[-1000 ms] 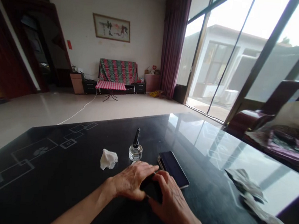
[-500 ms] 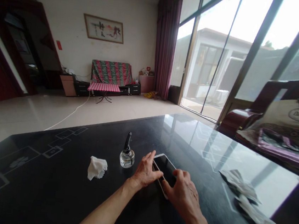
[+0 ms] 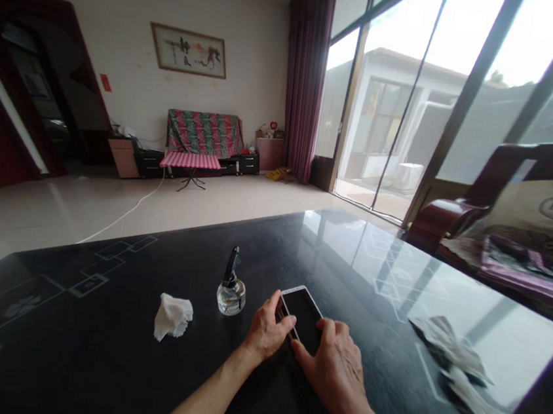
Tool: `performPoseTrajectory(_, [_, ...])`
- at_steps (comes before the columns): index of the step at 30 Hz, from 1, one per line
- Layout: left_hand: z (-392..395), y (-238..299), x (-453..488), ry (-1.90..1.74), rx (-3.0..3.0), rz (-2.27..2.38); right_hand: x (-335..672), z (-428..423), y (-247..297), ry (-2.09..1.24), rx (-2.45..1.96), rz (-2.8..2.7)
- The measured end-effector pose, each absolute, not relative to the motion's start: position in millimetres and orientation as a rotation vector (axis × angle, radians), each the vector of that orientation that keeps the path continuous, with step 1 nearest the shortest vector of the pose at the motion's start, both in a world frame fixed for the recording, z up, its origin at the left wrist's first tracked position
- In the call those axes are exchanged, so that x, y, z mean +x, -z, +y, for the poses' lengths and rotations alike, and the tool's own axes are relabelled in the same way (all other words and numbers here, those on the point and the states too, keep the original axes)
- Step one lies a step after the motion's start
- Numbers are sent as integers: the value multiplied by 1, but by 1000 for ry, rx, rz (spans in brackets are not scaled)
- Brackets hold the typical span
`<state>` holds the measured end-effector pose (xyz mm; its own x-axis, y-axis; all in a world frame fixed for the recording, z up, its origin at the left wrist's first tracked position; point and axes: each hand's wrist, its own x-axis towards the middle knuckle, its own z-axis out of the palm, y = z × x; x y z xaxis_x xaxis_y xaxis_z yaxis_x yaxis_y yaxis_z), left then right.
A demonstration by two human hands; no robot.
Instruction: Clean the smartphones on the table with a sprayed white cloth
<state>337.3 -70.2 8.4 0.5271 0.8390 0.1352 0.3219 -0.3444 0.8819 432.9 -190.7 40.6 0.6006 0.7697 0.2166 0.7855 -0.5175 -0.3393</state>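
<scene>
A smartphone point(image 3: 302, 312) with a dark screen lies flat on the glossy black table point(image 3: 95, 333). My left hand point(image 3: 267, 330) curls against the phone's left edge, fingers bent around it. My right hand point(image 3: 334, 364) covers the phone's near end, fingers bent with their tips on the screen. Just left of the phone stands a small clear glass bottle point(image 3: 231, 289) with a black nozzle. Further left lies a crumpled white tissue point(image 3: 172, 316).
Crumpled paper wrappers point(image 3: 461, 371) lie on the table's right side. A dark wooden chair point(image 3: 484, 209) with a printed bag stands at the right by tall glass doors. A covered bench and low table sit across the tiled floor.
Both hands have moved from a dark object near me up to the phone and now grip its near end. The view has shifted slightly.
</scene>
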Motion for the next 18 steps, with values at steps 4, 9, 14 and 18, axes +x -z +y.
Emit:
performPoseTrajectory(4, [-74,-14,334,-755,1734,1076,451,-192,-42,-116,-2309,-1214])
performPoseTrajectory(9, [-80,-19,330,-693,1570,1146,491,-183,-36,-441,-2169,-1082])
performPoseTrajectory(14, [-93,-25,335,-606,1369,1093,507,-168,-26,-661,-2063,-1057])
performPoseTrajectory(18, [-99,-29,340,-586,1227,1056,505,-160,-21,-806,-1943,-1050])
